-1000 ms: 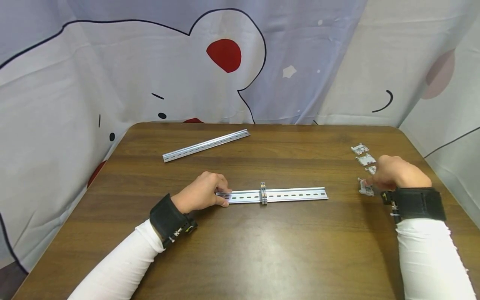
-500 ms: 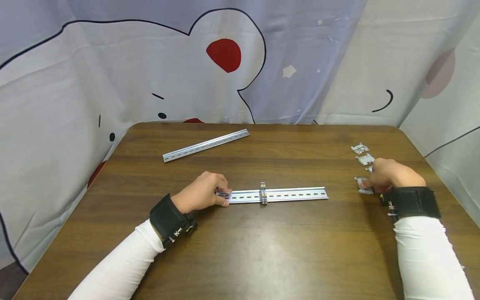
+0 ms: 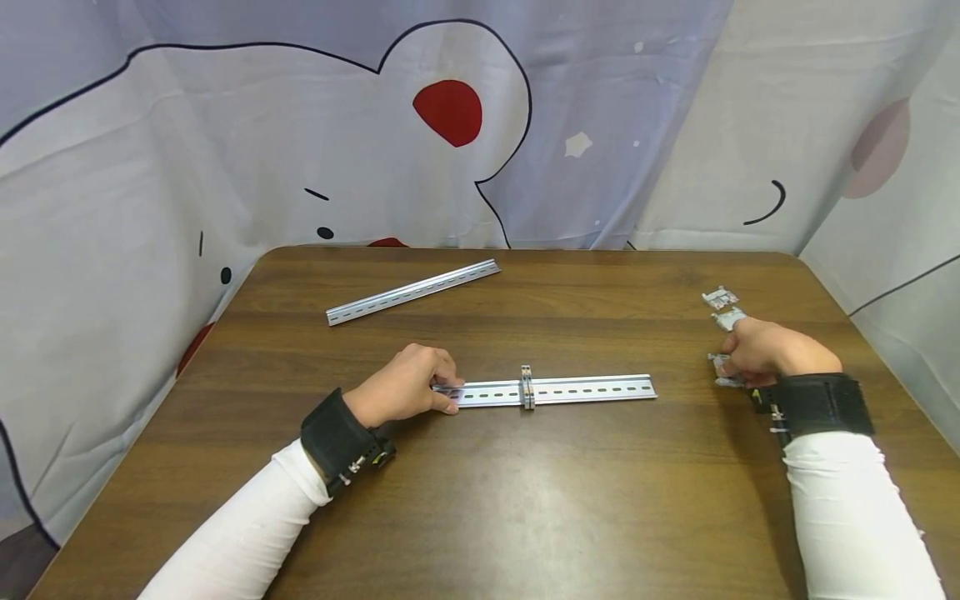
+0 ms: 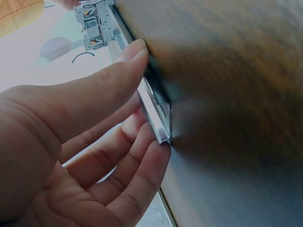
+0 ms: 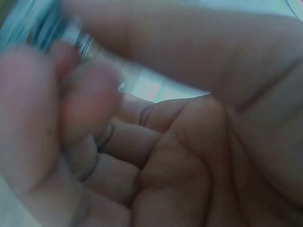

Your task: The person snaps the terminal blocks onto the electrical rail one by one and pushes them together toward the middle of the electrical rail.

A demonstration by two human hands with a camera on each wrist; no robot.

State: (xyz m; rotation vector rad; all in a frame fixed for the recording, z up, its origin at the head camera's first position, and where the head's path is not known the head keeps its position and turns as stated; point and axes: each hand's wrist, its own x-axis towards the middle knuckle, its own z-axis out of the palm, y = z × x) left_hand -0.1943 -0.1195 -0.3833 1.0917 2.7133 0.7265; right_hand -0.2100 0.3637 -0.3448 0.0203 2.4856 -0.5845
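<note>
Gripping the left end of a long silver slotted metal rail [image 3: 573,390], the left hand [image 3: 405,385] sets its thumb along the near edge and its fingers along the far edge. The rail is bright and straight, with 1 row of dark oblong slots and raised lips on its 2 long sides. It lies on the brown wood-grain table [image 3: 525,492], slots facing up, its long axis running left to right across the person's view, the right end angled very slightly away. A narrow grey block assembly with orange details [image 4: 96,26] stands crosswise on it, nearer the middle than either end.

The right hand [image 3: 780,350] has curled fingers at a flat pale-grey plastic piece [image 3: 719,360] at the table's right side; blur hides whether they pinch it. Beyond that hand lie 2 similar pale pieces [image 3: 721,297]. A second silver slotted rail [image 3: 412,292] lies farther back, slanting away toward the right.
</note>
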